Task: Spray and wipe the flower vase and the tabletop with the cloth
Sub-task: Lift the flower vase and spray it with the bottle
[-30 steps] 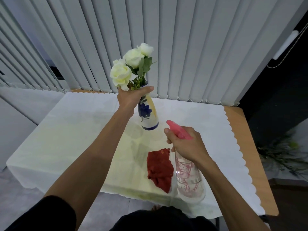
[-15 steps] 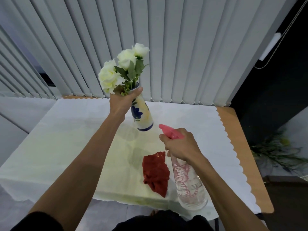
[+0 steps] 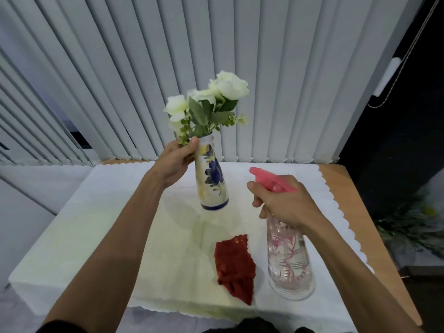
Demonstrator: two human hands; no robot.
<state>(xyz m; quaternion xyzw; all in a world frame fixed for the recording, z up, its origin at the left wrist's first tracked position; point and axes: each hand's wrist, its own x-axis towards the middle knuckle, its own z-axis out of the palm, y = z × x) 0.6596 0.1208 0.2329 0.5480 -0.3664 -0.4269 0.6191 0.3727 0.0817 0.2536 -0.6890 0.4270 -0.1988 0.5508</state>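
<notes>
Since half a second ago the flower vase [image 3: 211, 179] has swung more upright and nearer the spray bottle [image 3: 289, 255], its white roses [image 3: 216, 97] now leaning toward the bottle's side. It is lifted off the tabletop [image 3: 96, 224], with the left hand [image 3: 176, 162] wrapped around its neck, fingers closed on it just under the leaves. Beside the vase, the right hand [image 3: 286, 205] grips the spray bottle's neck below the pink trigger head [image 3: 269, 180], whose nozzle points at the vase; whether the bottle's base touches the white cover cannot be told. Nearer the person than the vase, the red cloth [image 3: 234, 265] lies crumpled just beside the bottle.
</notes>
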